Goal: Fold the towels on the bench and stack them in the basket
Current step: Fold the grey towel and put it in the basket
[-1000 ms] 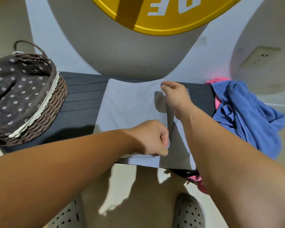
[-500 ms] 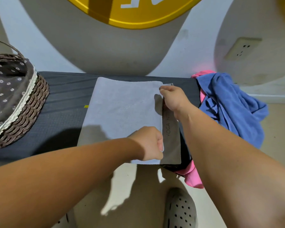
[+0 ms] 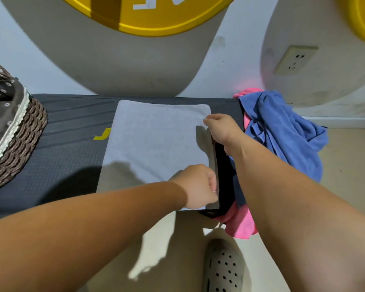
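Note:
A pale grey towel (image 3: pixel 156 142) lies folded flat on the dark bench (image 3: pixel 67 161). My left hand (image 3: pixel 198 186) pinches the towel's near right corner at the bench's front edge. My right hand (image 3: pixel 221 128) pinches its far right edge. A crumpled blue towel (image 3: pixel 282 133) and a pink towel (image 3: pixel 240 224) hang off the bench's right end. The woven basket (image 3: pixel 19 140) with its dotted brown liner stands on the bench at the far left.
A wall with a power socket (image 3: pixel 295 60) rises right behind the bench. Below the front edge are the floor and my perforated shoe (image 3: pixel 221 268). Bare bench surface with a yellow mark (image 3: pixel 102 134) separates the towel from the basket.
Both hands have drawn the towel's top layer to the right, so it now almost covers the lower layer's strip. The view has shifted right, pushing the basket toward the left edge.

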